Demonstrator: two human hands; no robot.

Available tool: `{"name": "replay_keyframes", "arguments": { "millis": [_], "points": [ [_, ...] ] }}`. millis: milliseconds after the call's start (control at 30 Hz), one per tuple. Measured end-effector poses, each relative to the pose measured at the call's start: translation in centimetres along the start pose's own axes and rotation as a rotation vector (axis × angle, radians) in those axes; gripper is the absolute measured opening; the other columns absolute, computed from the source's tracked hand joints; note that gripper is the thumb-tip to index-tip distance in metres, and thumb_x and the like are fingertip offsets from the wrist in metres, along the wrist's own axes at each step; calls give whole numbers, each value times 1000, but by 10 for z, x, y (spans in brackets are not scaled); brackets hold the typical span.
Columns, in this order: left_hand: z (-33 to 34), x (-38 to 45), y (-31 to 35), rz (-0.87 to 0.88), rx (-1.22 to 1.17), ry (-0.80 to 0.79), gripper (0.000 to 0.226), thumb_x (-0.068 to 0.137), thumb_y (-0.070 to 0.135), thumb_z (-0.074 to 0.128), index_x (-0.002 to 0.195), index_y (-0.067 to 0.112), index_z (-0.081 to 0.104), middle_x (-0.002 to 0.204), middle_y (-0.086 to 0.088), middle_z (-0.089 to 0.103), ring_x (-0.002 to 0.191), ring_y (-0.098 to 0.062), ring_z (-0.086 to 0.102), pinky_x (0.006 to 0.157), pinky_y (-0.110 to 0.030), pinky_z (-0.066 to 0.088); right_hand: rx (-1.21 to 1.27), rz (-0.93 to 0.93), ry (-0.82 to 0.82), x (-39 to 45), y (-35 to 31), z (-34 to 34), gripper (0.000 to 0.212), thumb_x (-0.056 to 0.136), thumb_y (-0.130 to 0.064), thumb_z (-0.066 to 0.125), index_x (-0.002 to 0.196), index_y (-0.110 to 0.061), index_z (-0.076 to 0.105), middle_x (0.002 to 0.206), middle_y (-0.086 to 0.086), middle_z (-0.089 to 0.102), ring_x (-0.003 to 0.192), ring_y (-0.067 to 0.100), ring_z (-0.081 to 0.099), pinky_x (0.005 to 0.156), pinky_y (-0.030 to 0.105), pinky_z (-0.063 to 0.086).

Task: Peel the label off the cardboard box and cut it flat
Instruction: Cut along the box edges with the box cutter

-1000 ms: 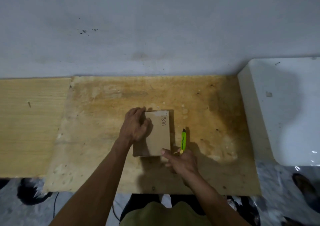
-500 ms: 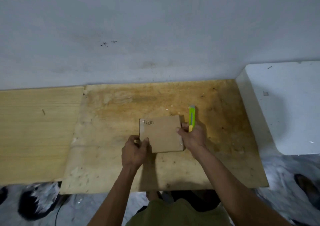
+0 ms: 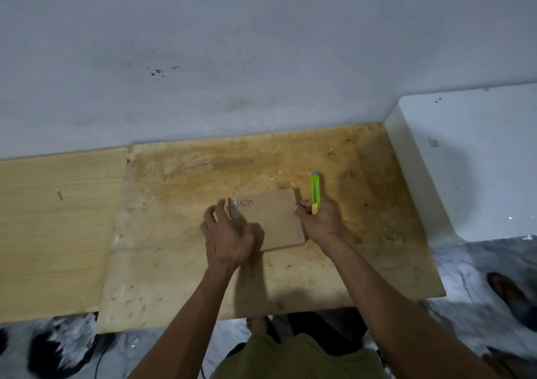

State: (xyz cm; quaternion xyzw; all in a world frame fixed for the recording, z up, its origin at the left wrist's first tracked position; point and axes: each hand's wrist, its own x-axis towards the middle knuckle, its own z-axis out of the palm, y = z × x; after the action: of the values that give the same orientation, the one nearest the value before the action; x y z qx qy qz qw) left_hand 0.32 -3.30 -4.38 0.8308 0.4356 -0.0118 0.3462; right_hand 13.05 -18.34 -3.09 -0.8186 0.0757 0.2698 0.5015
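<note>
A small flat brown cardboard box (image 3: 271,219) lies on the stained plywood board (image 3: 174,233), with handwriting near its far-left corner. My left hand (image 3: 228,235) covers the box's left edge, its fingers curled at that corner, where a pale strip of label or tape (image 3: 232,206) shows. My right hand (image 3: 318,222) rests against the box's right edge and grips a green and yellow utility knife (image 3: 315,190), which points away from me. No blade is visible.
A white block (image 3: 470,161) stands at the right of the board. A lighter wooden panel (image 3: 55,227) adjoins on the left. A grey wall (image 3: 261,44) rises behind. Below the board's front edge are a marbled floor and dark shoes (image 3: 511,294).
The box was turned from lengthwise to crosswise. My left hand moved from the box's near-left corner up to its far-left corner. My right hand stays at the right edge, holding the knife.
</note>
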Motion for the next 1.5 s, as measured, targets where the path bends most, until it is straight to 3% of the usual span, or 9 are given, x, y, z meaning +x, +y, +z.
{"name": "replay_keyframes", "arguments": {
  "millis": [100,233,333,400,467,600,767,1233,1500],
  "points": [
    [6,13,6,173,60,-17,83,87,57,56,155,25,22,164,-11,5,148,-40,8,113,-59,26,-58,9,66,-4,3,-16,26,88,-38,66,94,-15,59,82,2,65,66,12,58,55,22,45],
    [16,26,8,252,162,-102,75,91,70,37,155,35,19,166,-6,0,151,-38,-3,118,-61,15,-81,24,48,-9,15,-26,31,93,-45,51,109,-19,57,93,7,63,89,28,63,82,49,56],
    [24,25,0,298,164,-119,70,95,66,33,154,31,21,165,-12,8,151,-34,4,122,-59,10,-148,-28,-25,-17,22,-30,32,99,-35,43,127,-20,51,98,3,60,89,19,58,82,30,44],
    [30,21,-6,254,109,-118,68,97,65,36,154,33,20,165,-8,6,149,-37,10,119,-60,18,-213,-105,-48,-23,25,-30,37,101,-30,40,138,-25,42,97,0,63,85,12,55,77,24,36],
    [36,17,-10,218,67,-99,67,98,62,40,155,35,20,166,-5,5,148,-40,15,116,-60,26,-266,-175,-43,-25,28,-28,44,102,-31,38,145,-33,34,107,1,69,98,16,58,81,21,34],
    [42,17,-10,234,84,-53,65,98,58,42,155,32,23,165,-7,8,147,-41,20,116,-57,29,-314,-227,-89,-24,24,-24,47,102,-35,35,148,-41,28,103,7,69,96,26,64,84,32,49],
    [43,16,-11,266,92,-21,63,99,55,43,155,27,28,164,-12,13,145,-42,24,115,-56,29,-381,-232,-116,-15,18,-17,48,102,-34,34,149,-38,26,102,9,68,93,27,63,76,26,43],
    [45,18,-14,284,91,-17,63,100,54,42,155,27,28,164,-13,13,144,-44,23,111,-59,32,-455,-307,-84,-15,6,-18,46,101,-27,39,147,-32,35,95,17,70,88,37,64,77,36,50],
    [45,18,-15,280,83,-19,64,100,56,41,155,27,28,164,-12,12,144,-43,22,112,-58,32,-491,-287,-93,-15,1,-16,46,101,-27,40,147,-30,36,105,19,70,98,40,63,81,38,50]
  ]
}}
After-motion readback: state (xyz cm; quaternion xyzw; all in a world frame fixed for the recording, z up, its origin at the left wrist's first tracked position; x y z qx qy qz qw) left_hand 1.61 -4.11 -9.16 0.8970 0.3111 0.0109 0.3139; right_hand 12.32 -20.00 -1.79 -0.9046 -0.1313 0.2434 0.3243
